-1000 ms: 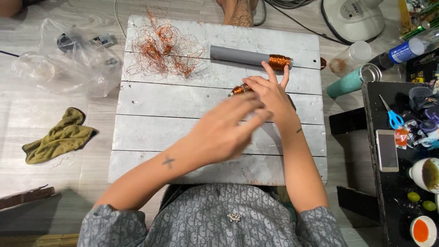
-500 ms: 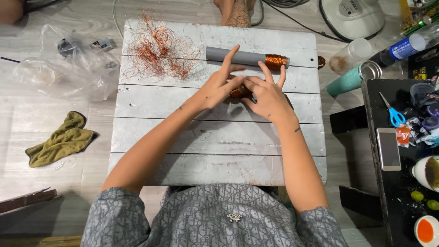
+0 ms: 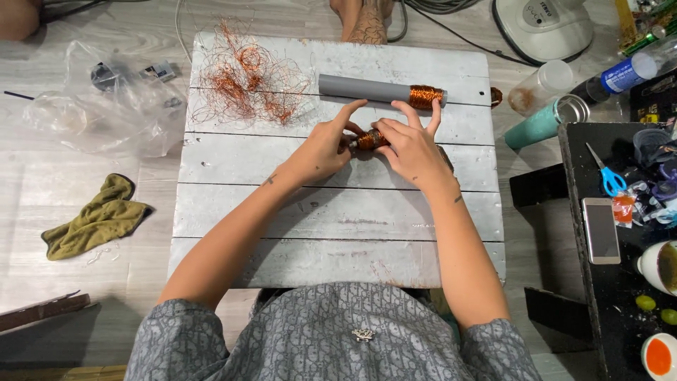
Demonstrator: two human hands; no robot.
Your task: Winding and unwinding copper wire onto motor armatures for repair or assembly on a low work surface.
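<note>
Head view: I look straight down on both hands meeting near the middle of a white slatted counter [image 3: 282, 212].
Left fingers: I see my left hand [image 3: 321, 148] grasping the left end of a small copper coil [image 3: 368, 139], thumb and forefinger pinched on it, the forefinger stretched up toward the grey tube.
Right fingers: my right hand [image 3: 412, 148] grasps the coil's right end; two fingers are lifted and spread, their tips just beside the tube.
Coil: short, wound in orange-brown wire, lying crosswise between the two hands, low over the second plank from the far edge; I cannot tell whether it touches the wood.
Grey tube [image 3: 367, 89]: lies flat just beyond the hands, with a band of copper winding [image 3: 426, 96] round its right end.
Loose wire [image 3: 243, 85]: a tangled copper heap on the far left corner of the counter, well apart from the hands.
Left of the counter: a crumpled clear plastic bag [image 3: 106, 113] on the floor, and nearer me an olive green rag [image 3: 95, 219].
Right of the counter: a teal cup [image 3: 539, 123] on its side, a clear plastic jar [image 3: 539, 86], and a plastic bottle with a blue label [image 3: 620, 74].
Black side table [image 3: 585, 296]: carries blue scissors [image 3: 605, 173] and a phone [image 3: 601, 229].
Nearest me: my grey patterned shirt [image 3: 331, 339].
</note>
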